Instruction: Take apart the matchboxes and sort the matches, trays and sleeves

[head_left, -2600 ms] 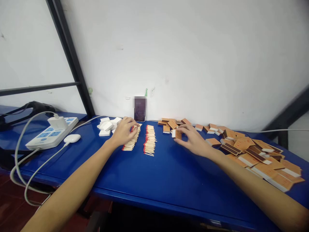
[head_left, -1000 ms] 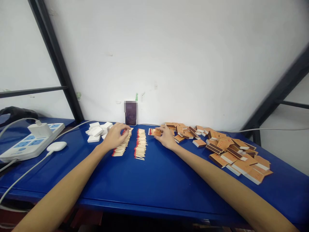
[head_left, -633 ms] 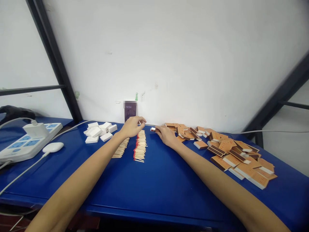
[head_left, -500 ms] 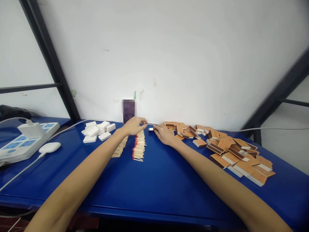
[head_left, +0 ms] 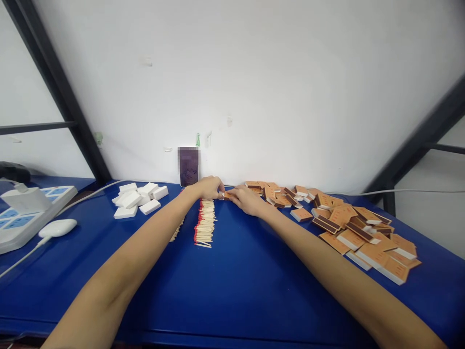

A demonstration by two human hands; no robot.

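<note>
Near the back of the blue table, a small orange matchbox (head_left: 227,196) with a white end sits between my two hands. My right hand (head_left: 247,200) grips its right side with bent fingers. The fingertips of my left hand (head_left: 209,187) are closed at the white left end. Below my left hand runs a row of loose matches (head_left: 205,224), red heads to the left. A second row of matches (head_left: 177,231) is mostly covered by my left forearm.
White matchbox trays (head_left: 131,198) are heaped at the left. Orange matchboxes (head_left: 341,215) spread in a pile on the right. A dark-screened phone (head_left: 189,169) leans against the wall. A power strip (head_left: 22,223) and a white charging puck (head_left: 62,227) lie far left.
My left hand has come over to the matchbox's white end, from above the matches. My right hand keeps its hold on the box. The view has shifted slightly.
</note>
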